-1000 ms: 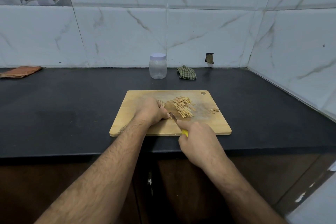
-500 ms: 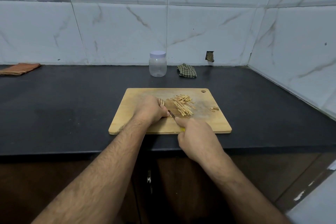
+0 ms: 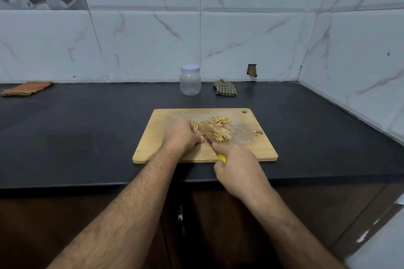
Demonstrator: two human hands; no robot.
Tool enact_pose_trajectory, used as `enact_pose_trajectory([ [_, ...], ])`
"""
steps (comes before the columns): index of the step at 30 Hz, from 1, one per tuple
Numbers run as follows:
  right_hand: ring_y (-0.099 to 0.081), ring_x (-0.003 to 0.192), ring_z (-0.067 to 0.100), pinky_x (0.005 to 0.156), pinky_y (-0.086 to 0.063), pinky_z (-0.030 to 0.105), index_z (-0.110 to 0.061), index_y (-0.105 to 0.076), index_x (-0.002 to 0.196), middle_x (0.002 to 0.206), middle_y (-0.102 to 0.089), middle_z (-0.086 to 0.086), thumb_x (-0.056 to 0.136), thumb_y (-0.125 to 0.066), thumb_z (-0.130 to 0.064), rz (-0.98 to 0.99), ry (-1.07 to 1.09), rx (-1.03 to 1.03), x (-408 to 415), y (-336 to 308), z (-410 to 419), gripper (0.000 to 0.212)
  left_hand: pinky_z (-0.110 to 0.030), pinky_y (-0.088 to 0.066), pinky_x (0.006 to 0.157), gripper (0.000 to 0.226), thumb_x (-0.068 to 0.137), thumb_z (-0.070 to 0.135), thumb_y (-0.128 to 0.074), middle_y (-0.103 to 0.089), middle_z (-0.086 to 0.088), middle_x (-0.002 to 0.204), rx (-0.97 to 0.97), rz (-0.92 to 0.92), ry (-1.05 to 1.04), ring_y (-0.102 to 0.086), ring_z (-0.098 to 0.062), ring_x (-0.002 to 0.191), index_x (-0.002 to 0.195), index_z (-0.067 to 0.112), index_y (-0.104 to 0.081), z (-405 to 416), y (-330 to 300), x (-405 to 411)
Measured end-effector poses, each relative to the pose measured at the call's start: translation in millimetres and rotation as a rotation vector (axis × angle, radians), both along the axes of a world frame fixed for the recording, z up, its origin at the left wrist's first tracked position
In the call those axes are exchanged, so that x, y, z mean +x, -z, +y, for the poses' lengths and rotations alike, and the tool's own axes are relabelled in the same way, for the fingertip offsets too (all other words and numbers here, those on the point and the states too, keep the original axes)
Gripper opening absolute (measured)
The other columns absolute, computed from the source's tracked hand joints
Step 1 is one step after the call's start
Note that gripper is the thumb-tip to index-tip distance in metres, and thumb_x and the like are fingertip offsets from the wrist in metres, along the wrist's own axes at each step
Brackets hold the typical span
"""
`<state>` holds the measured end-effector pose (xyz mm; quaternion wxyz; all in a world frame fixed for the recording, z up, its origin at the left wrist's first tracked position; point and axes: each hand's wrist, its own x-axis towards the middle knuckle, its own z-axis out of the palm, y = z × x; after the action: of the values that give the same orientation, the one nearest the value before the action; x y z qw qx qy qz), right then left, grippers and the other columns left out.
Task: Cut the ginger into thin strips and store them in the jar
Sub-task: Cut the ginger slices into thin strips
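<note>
slicing step in progress. right hand (image 3: 238, 170) is curled round the yellow handle of the knife (image 3: 213, 145), forefinger laid along the spine; blade tip sits just beside the left fingertips. left hand (image 3: 182, 135) is curled down on the uncut ginger (image 3: 195, 125), pinning it to the cutting board (image 3: 150, 137); only the far end of the piece shows beyond the knuckles.

key relation: the ginger lies up and to the left of the knife grip, directly under the left hand, long axis running away from the person. the blade crosses in front of it at a slant, so the next cut has to land between the left fingertips and the pile of cut strips (image 3: 219, 128), which lies just right of the blade. judgement: left fingers are the risk, being nearest the edge.

jar (image 3: 190, 80) stands well beyond the board, lid on, with no strips visible inside.

versus half a second ago: more of the yellow handle shows; hands, ginger and pile sit about as before.
</note>
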<state>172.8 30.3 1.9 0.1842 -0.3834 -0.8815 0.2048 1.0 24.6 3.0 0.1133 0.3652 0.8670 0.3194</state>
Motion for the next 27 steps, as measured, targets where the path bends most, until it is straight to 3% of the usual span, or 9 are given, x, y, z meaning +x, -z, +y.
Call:
enact_pose_trajectory([
  [9,-0.059,0.111,0.016,0.089,-0.053,0.029,-0.032,-0.054,0.141,0.13,-0.063,-0.003,0.093,-0.051,-0.016,0.004,-0.004,-0.01,-2.4,1.6,1.8,0.05,-0.03,-0.05,0.069,0.01,0.084,0.028,-0.075,-0.071,0.004,0.083,0.005,0.051,-0.03,-0.063,-0.013,0.084,0.081,0.018,-0.075,1.8,6.7,-1.7],
  [14,-0.059,0.112,0.015,0.09,-0.053,0.029,-0.033,-0.052,0.142,0.131,-0.062,-0.004,0.094,-0.05,-0.016,-0.025,-0.005,0.002,-2.6,0.3,1.8,0.051,-0.028,-0.047,0.065,0.011,0.083,0.029,-0.075,-0.07,0.006,0.082,-0.008,0.035,-0.024,-0.063,-0.013,0.083,0.08,0.019,-0.075,2.4,4.7,-2.2],
  [22,-0.058,0.11,0.021,0.09,-0.054,0.036,-0.036,-0.047,0.145,0.126,-0.063,0.0,0.095,-0.049,-0.012,-0.144,-0.001,0.023,-6.1,-6.2,2.3,0.055,-0.03,-0.05,0.071,0.014,0.082,0.031,-0.075,-0.071,0.002,0.086,-0.042,0.024,-0.015,-0.064,-0.016,0.087,0.084,0.017,-0.074,2.9,0.7,-2.5],
  [27,-0.06,0.101,0.019,0.081,-0.056,0.033,-0.038,-0.042,0.148,0.122,-0.063,0.002,0.097,-0.048,-0.012,-0.177,0.019,0.007,9.1,-0.9,-1.8,0.057,-0.028,-0.047,0.067,0.013,0.081,0.031,-0.077,-0.07,0.004,0.083,-0.028,0.011,-0.018,-0.062,-0.013,0.084,0.08,0.018,-0.074,0.9,-1.4,0.2],
])
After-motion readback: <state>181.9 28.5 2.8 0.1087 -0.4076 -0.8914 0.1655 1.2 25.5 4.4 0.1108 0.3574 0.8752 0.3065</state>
